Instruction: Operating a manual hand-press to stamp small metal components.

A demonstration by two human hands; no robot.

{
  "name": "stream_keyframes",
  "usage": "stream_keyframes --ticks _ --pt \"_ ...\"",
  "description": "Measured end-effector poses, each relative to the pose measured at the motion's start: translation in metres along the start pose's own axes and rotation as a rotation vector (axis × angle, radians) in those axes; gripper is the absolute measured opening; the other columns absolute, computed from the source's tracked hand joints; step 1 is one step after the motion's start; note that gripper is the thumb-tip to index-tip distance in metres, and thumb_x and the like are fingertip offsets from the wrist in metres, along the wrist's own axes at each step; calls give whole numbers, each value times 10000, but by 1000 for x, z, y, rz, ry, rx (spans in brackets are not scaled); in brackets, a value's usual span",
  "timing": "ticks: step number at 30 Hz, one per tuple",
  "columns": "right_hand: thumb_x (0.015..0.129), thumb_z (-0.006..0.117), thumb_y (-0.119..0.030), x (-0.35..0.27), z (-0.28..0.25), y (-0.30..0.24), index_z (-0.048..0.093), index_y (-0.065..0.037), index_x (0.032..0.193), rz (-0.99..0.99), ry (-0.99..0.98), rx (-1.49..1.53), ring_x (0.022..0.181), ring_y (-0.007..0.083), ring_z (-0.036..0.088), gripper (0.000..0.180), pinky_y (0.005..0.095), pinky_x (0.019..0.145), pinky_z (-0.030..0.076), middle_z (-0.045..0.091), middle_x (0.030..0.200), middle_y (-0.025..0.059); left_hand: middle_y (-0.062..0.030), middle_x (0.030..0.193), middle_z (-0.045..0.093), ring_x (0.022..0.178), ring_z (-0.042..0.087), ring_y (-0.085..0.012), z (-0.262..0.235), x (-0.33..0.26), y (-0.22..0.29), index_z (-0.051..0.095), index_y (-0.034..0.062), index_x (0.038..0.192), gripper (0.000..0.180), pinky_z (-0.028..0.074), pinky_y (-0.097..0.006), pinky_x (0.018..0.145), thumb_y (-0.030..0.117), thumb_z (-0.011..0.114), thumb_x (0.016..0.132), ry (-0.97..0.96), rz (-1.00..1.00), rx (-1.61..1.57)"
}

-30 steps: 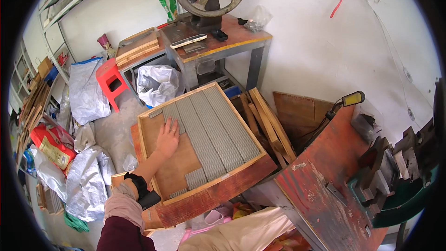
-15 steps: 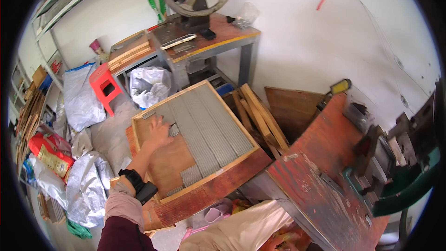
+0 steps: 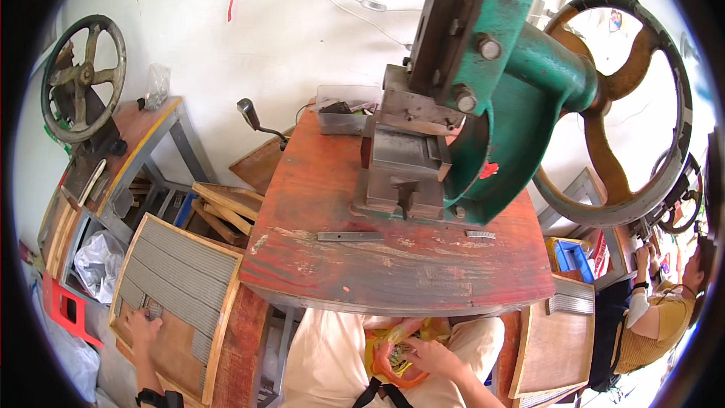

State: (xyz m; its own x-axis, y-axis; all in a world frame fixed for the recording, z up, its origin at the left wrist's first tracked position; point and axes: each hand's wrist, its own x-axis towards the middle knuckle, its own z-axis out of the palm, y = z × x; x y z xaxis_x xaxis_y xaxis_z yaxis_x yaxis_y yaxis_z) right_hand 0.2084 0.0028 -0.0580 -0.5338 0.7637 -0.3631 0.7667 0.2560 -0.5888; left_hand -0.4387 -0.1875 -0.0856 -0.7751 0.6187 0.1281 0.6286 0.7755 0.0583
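A red table [image 3: 393, 264] holds a big green press [image 3: 483, 106]. The left hand [image 3: 142, 326] lies flat on a tray [image 3: 226, 310] (fingers spread), and the right hand [image 3: 423, 351] pinches a bag [image 3: 381, 351].

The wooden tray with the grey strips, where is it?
In the head view, the wooden tray sits low on the left, beside the red workbench, with the left hand on its near end.

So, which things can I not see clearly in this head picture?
- Left hand: rests on the wooden tray of grey strips; whether it grips a strip is too small to tell.
- Right hand: at an orange and yellow bag in the lap; the bench edge hides the bag's top, its contents unseen.
- Clear box: contents too small.
- Co-worker's hands: at the distorted rim, work unclear.
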Motion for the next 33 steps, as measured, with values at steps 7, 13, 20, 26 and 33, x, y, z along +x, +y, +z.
stream_keyframes --ticks 7,13,20,26,33 --pt "855 615 -219 -30 -68 -8 547 -17 1181 -40 148 98 885 313 647 389 377 766 511 641 982 213 -115 917 622 839 597 -192 -78 -26 59 613 -76 1006 477 469 -303 761 216 678 635 -205 -93 -889" --pt "839 647 -169 -51 -125 -61 572 -32 1154 -209 468 97 862 309 653 352 354 736 523 659 923 154 -84 869 634 782 609 -154 -169 -65 221 612 -63 1009 434 497 -290 705 141 738 647 -451 568 -1109" --pt "768 703 -113 3 -134 -108 416 -56 1339 -561 571 24 1103 363 510 641 418 938 444 432 1263 214 -147 933 591 886 587 -301 -187 -116 437 608 -34 993 466 492 -370 811 256 740 653 -161 1508 -472" --pt "747 720 -152 40 -143 -85 423 -28 1327 -486 378 -24 1136 382 453 664 431 966 392 495 1230 198 -204 1017 572 954 565 -333 -178 -120 474 562 -70 1086 516 454 -384 893 251 711 711 -258 1609 -230" --pt "744 731 -176 38 -136 -83 450 -13 1307 -528 511 -6 1057 344 488 651 409 922 417 556 1134 168 -220 1021 549 991 488 -341 -162 -128 450 430 -100 1245 633 421 -409 899 204 705 763 -219 1445 -642"
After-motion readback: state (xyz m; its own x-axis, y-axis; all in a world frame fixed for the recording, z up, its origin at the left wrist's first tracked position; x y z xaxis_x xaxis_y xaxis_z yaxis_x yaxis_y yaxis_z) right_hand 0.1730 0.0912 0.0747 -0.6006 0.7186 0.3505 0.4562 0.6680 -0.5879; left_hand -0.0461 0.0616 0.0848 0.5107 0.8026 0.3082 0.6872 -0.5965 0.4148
